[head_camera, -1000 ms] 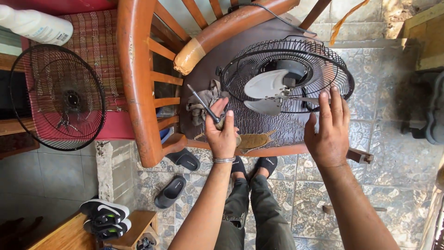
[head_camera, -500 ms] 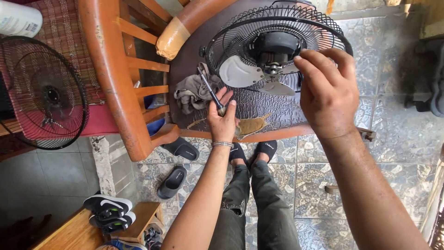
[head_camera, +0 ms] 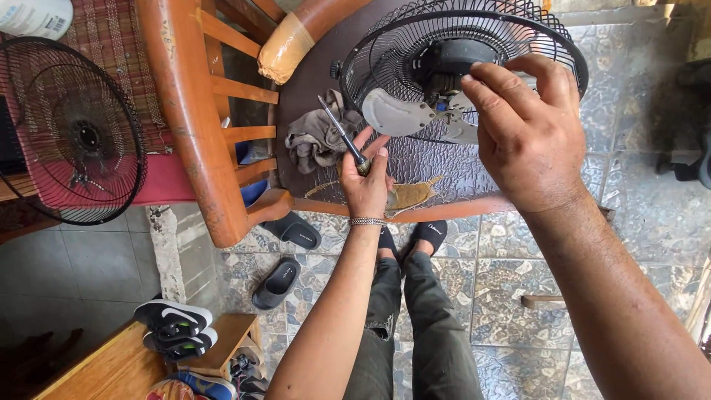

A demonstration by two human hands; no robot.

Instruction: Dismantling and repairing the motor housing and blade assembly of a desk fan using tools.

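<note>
Centrally, the left hand [head_camera: 368,181] is closed around a slim dark-shafted screwdriver [head_camera: 342,136], fingers wrapped on its handle so the handle is mostly hidden; the shaft points toward 11 o'clock, its tip over a crumpled grey cloth [head_camera: 317,138]. At 2 o'clock from it, the right hand [head_camera: 527,127] pinches narrowly at the hub of a black round wire fan cage with pale grey blades [head_camera: 415,74]; whatever sits between the fingertips is too small to make out, and the hand covers the hub's right half. The fan lies on a dark brown seat surface [head_camera: 422,167] of an orange wooden chair [head_camera: 185,111]; the cage's top edge is cut off by the frame. A tan worn patch [head_camera: 411,195] shows at the seat's front edge, partly behind the left wrist. At 9 o'clock a separate black wire fan guard [head_camera: 70,133] leans, its left rim cut off. Below, black slippers [head_camera: 285,259] rest on the mottled tile floor [head_camera: 511,274]; further shoes at 7 o'clock sit on a low wooden step [head_camera: 111,367], partly cropped.
</note>
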